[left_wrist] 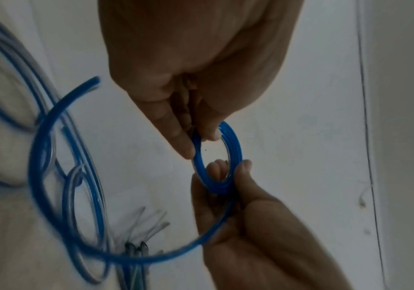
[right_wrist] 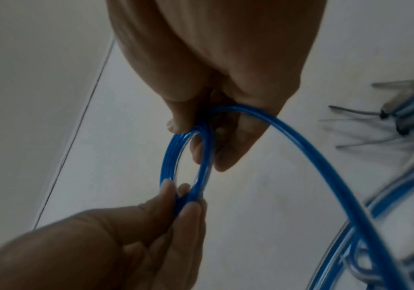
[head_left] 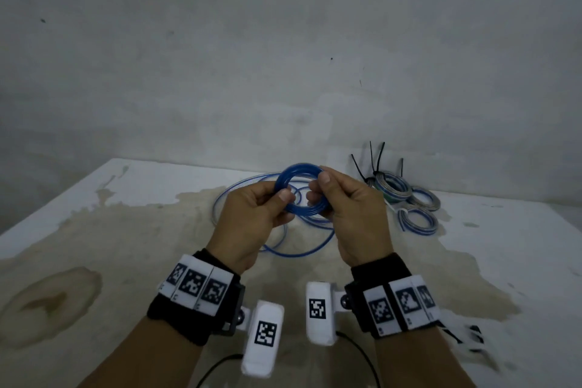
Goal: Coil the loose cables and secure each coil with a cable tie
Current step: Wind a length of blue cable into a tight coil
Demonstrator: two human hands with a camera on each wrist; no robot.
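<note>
A small blue cable coil (head_left: 299, 189) of several turns hangs above the table between my two hands. My left hand (head_left: 285, 205) pinches its left side between thumb and fingers, and my right hand (head_left: 319, 189) pinches its right side. The left wrist view shows the coil (left_wrist: 235, 153) with a fingertip of each hand inside the ring. In the right wrist view the loose tail (right_wrist: 324, 166) leaves the coil (right_wrist: 168, 157) under my right hand and curves down. The rest of the blue cable (head_left: 299, 250) lies in wide loops on the table.
Three tied coils (head_left: 409, 201) of grey and blue cable lie at the table's back right, with black cable tie tails (head_left: 376, 161) sticking up from them. The white tabletop (head_left: 126, 230) is stained brown and ends at a grey wall behind.
</note>
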